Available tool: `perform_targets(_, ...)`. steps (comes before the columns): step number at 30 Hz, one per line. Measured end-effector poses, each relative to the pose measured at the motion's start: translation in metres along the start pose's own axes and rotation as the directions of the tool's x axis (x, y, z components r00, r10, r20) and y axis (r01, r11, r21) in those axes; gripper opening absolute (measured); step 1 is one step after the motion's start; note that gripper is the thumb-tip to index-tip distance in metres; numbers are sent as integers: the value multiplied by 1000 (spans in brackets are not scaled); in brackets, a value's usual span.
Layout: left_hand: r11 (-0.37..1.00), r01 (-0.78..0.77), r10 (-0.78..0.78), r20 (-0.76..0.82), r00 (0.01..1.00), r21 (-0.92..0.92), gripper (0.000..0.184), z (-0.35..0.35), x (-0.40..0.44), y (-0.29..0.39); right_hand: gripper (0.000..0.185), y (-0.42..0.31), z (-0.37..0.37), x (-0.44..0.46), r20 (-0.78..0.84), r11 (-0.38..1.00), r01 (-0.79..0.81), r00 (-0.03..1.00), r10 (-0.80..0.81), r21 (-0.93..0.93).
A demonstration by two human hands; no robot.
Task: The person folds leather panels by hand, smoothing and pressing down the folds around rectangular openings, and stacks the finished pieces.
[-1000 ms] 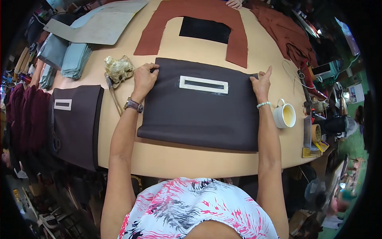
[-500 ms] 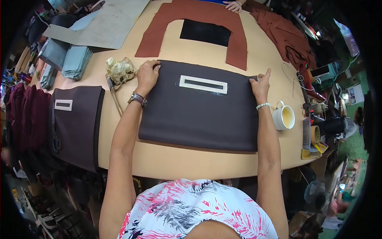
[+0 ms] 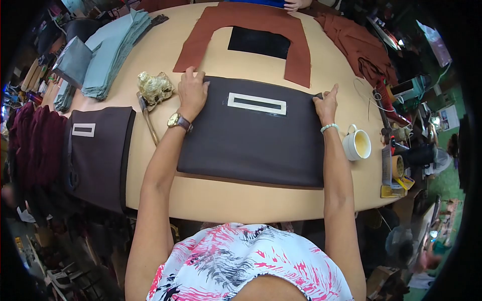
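A dark brown fabric panel (image 3: 251,145) lies on the table before me. Near its top edge sits a cream rectangular frame (image 3: 257,104) with a long narrow slot. At the panel's upper left corner is my left hand (image 3: 192,93), fingers apart and bent over the edge, thumb side against the cloth. My right hand (image 3: 327,106) grips the upper right corner, thumb on top and one finger pointing away; its other fingers are partly hidden. Just left of my left hand are a crumpled yellowish lump (image 3: 154,89) and a stick-like handle (image 3: 148,123).
To the right stands a white mug (image 3: 356,144) of yellowish drink. More dark fabric (image 3: 103,155) with a similar frame lies left, beside maroon cloth (image 3: 37,145). Pale green pieces (image 3: 108,60) are stacked behind. Across the table are a rust-coloured cutout (image 3: 241,17) and another person's hand (image 3: 297,5).
The large grey-beige sheet at the upper left is gone, showing the pale green stack. My left hand has shifted slightly right, its fingers more spread. My right hand stays at its corner.
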State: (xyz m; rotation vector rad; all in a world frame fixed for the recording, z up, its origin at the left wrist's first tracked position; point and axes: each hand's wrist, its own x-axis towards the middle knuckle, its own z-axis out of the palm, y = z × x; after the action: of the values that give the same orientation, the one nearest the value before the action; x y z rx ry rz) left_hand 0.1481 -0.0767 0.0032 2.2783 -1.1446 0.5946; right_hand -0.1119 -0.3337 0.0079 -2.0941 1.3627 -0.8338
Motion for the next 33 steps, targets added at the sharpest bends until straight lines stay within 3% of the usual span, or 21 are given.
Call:
perform_targets(1,995,-93,95,-78,992,32,23,-11,-2,13,88,4,3,2,-12,1000,28,1000,-28,-15)
perform_targets(5,913,-255,309,129,942,-318,35,-54,-42,78,85,-4,-3,1,32,999,24,999,-23,-47)
perform_targets(7,899,-328,411,296,863,-292,48,-61,-86,107,84,5,7,7,-27,987,125,991,-129,-104)
perform_targets(9,902,-311,414,396,820,-300,61,-54,-116,118,83,6,10,1,-79,954,205,971,-227,-219)
perform_targets(12,905,-306,418,489,766,-294,78,-51,-132,118,82,-5,0,-15,-253,852,437,824,-508,-287)
perform_targets(14,909,-297,411,506,758,-294,92,-52,-132,118,78,-51,-30,-78,-82,873,471,872,-483,-131)
perform_targets(15,911,-293,407,509,758,-291,94,-53,-130,119,78,-60,-44,-111,96,838,545,835,-542,-5)
perform_targets(16,912,-291,405,513,756,-290,95,-55,-130,121,76,-59,-46,-151,135,744,660,750,-647,-100)
perform_targets(17,911,-290,406,521,750,-293,97,-55,-131,121,76,-48,-43,-190,244,752,658,735,-633,-29)
perform_targets(18,905,-308,421,511,750,-293,100,-49,-134,117,79,-37,-43,-230,395,825,560,744,-539,74)
perform_targets(19,906,-308,418,509,752,-289,100,-48,-133,117,81,-27,-45,-262,462,845,528,730,-503,86)
perform_targets(20,909,-305,413,510,754,-285,101,-50,-132,118,80,-19,-49,-283,470,819,573,727,-500,-15)
perform_targets(24,919,-305,393,540,744,-249,103,-52,-133,122,73,-4,-84,-300,410,865,438,855,-317,-245)
perform_targets(27,912,-338,410,520,749,-232,100,-51,-132,121,75,34,-111,-287,250,820,275,954,-166,-502)
perform_targets(28,911,-345,413,514,752,-226,99,-52,-133,121,75,40,-115,-285,212,856,242,964,-159,-457)
perform_targets(31,942,-92,299,681,669,-323,90,-69,-128,133,78,48,-119,-280,117,913,186,981,-154,-363)
perform_targets(32,943,-27,292,788,542,-331,80,-81,-121,144,78,47,-116,-280,97,910,193,981,-168,-368)
perform_targets(33,899,-170,416,663,622,-404,71,-83,-131,153,79,46,-114,-279,85,905,204,979,-186,-372)
